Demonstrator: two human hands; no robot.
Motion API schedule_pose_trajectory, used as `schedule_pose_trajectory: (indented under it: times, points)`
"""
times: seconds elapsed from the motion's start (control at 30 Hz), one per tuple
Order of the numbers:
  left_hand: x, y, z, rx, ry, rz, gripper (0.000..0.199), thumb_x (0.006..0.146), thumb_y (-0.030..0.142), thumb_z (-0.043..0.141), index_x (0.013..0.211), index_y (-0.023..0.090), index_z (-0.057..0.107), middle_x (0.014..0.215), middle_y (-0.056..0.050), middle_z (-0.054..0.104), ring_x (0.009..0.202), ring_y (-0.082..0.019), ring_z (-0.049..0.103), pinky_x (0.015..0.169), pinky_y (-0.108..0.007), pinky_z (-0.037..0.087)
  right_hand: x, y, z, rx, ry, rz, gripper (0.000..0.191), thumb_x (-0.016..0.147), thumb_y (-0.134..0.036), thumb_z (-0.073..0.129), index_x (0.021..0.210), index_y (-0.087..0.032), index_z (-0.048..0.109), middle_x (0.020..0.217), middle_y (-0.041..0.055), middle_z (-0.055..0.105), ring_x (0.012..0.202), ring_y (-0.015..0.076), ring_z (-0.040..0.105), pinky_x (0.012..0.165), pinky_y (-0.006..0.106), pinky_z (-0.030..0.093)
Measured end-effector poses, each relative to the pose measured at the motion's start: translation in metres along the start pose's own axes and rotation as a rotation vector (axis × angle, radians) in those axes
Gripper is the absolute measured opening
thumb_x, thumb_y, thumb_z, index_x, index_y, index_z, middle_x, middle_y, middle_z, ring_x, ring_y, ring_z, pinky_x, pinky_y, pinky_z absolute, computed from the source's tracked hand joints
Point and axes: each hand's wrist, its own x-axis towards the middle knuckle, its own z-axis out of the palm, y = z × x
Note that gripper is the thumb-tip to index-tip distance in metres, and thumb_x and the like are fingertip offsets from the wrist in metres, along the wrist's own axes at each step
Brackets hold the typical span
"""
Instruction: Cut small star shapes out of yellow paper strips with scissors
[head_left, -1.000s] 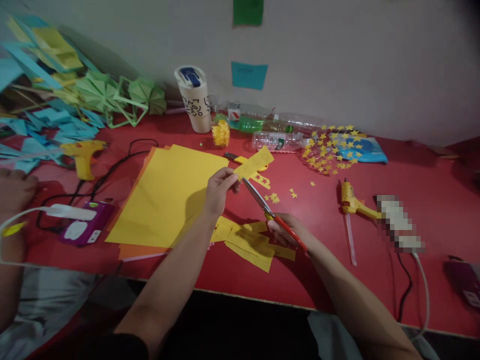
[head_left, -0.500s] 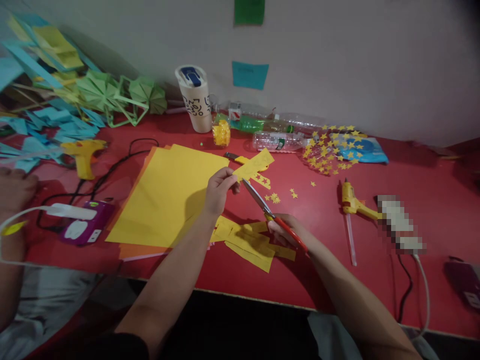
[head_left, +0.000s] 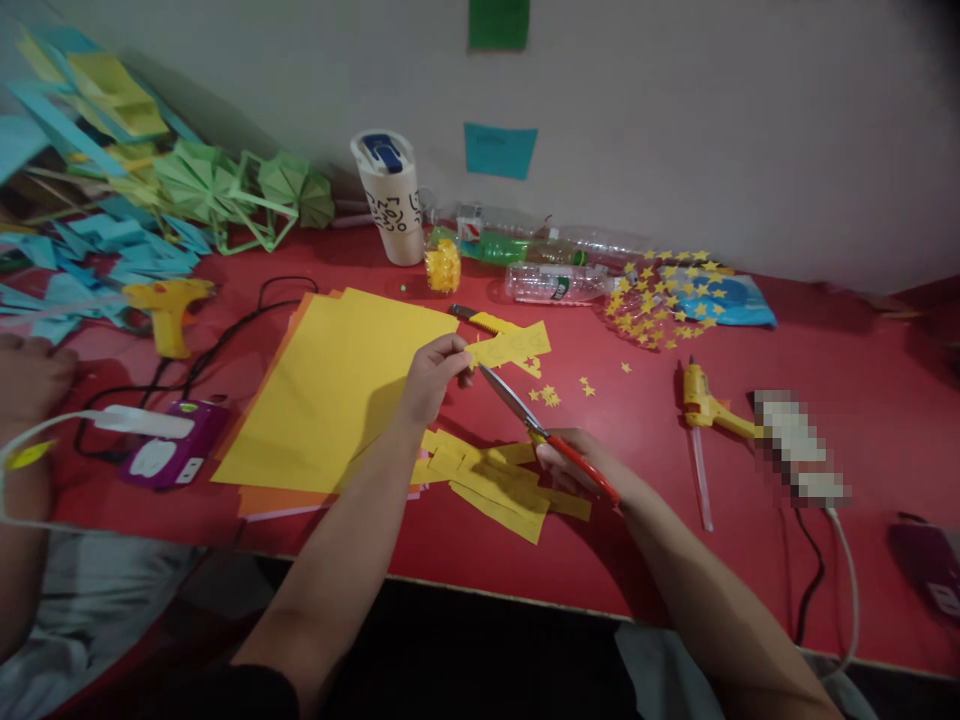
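Between the thumb and fingers of my left hand (head_left: 439, 375) is one end of a yellow paper strip (head_left: 514, 345), which points right. My right hand (head_left: 574, 460) holds red-handled scissors (head_left: 581, 465); their blade tips lie just below the pinched end of the strip. Whether the blades touch the paper I cannot tell. Small yellow stars (head_left: 550, 396) lie on the red table right of the blades. Below my hands is a pile of cut yellow strips (head_left: 495, 495). Large yellow sheets (head_left: 322, 390) lie over orange ones at the left.
Behind my hands are a cutter (head_left: 480, 319), a white tumbler (head_left: 394, 210) and plastic bottles (head_left: 555, 284). A glue gun (head_left: 697, 395) lies at right, another (head_left: 169, 310) at left beside a purple power strip (head_left: 172, 450). Another person's hand (head_left: 34, 375) rests at far left.
The strip in my left hand has swung clockwise, its far end now lower. My left hand and the scissor tips have shifted slightly left.
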Motion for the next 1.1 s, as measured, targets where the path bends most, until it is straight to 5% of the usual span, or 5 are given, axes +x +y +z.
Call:
schedule_pose_trajectory:
  times: [0.33,1.1]
  points:
    - [0.0,0.003,0.003,-0.028,-0.009,-0.05,0.015,0.062,0.028,0.065,0.057,0.02,0.054,0.047,0.004,0.056,0.043,-0.009,0.053,0.047,-0.023,0.047,-0.005,-0.009,-0.001,-0.032,-0.047,-0.115,0.055,0.076,-0.074,0.062,0.065,-0.022,0.047,0.042,-0.0072,0.044,0.039,0.009,0.039,0.046,0.026,0.038]
    - [0.002,-0.001,0.0,-0.053,-0.018,-0.059,0.016,0.06,0.025,0.067,0.056,0.019,0.053,0.045,0.004,0.057,0.041,-0.009,0.056,0.047,-0.022,0.048,-0.001,-0.005,-0.002,-0.007,-0.015,0.018,0.047,0.076,-0.064,0.066,0.064,-0.022,0.048,0.039,-0.0092,0.04,0.032,0.0071,0.035,0.036,0.022,0.031]
